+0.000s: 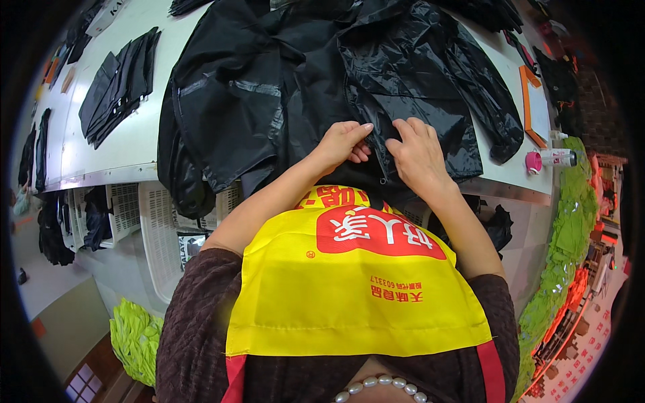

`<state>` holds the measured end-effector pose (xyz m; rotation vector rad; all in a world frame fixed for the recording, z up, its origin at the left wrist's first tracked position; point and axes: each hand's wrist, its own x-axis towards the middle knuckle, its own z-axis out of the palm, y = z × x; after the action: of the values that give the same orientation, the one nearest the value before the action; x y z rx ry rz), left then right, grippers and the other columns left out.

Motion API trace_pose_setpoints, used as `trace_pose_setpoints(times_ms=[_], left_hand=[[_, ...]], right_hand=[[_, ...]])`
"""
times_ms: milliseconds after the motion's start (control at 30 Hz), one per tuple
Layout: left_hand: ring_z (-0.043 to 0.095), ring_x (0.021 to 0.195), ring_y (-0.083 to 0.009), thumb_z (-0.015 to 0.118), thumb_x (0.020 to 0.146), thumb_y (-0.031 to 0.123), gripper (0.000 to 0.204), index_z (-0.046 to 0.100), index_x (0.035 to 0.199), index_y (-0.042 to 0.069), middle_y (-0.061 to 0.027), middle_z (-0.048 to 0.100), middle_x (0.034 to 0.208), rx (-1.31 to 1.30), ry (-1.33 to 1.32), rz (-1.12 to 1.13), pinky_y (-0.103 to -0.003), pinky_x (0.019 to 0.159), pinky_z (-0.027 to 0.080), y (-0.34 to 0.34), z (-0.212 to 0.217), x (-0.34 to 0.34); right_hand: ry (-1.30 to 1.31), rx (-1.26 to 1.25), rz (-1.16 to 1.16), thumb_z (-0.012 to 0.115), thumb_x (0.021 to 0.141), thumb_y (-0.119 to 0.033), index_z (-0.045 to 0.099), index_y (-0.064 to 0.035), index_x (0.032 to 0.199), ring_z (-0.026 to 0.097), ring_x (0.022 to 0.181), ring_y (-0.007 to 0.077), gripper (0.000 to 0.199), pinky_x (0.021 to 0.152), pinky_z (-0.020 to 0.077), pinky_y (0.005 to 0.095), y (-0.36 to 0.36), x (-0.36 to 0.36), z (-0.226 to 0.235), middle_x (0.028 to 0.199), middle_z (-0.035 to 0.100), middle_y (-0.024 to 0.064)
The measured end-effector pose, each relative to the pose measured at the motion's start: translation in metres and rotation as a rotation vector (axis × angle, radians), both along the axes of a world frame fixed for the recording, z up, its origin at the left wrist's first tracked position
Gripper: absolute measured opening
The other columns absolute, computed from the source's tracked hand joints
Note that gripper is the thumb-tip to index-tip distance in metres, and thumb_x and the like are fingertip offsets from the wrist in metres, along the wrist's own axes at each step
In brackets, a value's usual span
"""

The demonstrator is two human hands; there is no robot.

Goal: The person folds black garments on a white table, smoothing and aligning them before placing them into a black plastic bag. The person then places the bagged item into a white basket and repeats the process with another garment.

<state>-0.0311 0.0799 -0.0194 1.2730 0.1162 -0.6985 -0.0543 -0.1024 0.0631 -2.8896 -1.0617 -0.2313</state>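
A black jacket [410,74] with a shiny, coated-looking surface is spread over the near edge of the white table, one sleeve lying out to the right. My left hand [344,144] rests at its front opening, fingers curled and thumb pointing right, closed around the cloth edge. Just across a narrow gap, my right hand [418,151] pinches the other side of that front edge between thumb and fingers. A zipper edge with a small pull [383,180] hangs below and between the hands. The cloth inside my fingers is partly hidden.
Flat black pieces [121,84] are stacked at left on the white table [67,151]. An orange-edged box [534,107] and a pink-and-grey bottle [554,158] stand at right. White plastic baskets [158,235] sit below the table. Bright green garments [568,221] are heaped along the right side.
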Motion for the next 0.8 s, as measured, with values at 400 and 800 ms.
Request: trace_pose_setpoints(times_ms=[400, 800], left_hand=[[0.059, 0.061, -0.0089, 0.059, 0.089, 0.026, 0.018, 0.056, 0.083, 0.009, -0.0008, 0.059, 0.071, -0.097, 0.018, 0.083, -0.021, 0.054, 0.050, -0.010, 0.003, -0.005], [0.058, 0.065, -0.0125, 0.056, 0.085, 0.011, 0.016, 0.064, 0.093, 0.001, -0.0049, 0.065, 0.078, 0.022, -0.348, 0.057, -0.026, 0.061, 0.048, -0.011, 0.022, 0.007]], right_hand=[[0.044, 0.164, -0.188, 0.058, 0.082, -0.015, 0.056, -0.0061, 0.072, 0.061, 0.067, 0.0272, 0.014, 0.058, 0.0493, 0.0377, 0.030, -0.018, -0.010, 0.070, 0.059, 0.0103], [0.971, 1.818, -0.768, 0.058, 0.091, -0.025, 0.057, -0.0100, 0.099, 0.042, 0.061, 0.0039, 0.018, 0.048, 0.0312, 0.0174, 0.045, -0.044, -0.063, 0.080, 0.053, -0.0019]])
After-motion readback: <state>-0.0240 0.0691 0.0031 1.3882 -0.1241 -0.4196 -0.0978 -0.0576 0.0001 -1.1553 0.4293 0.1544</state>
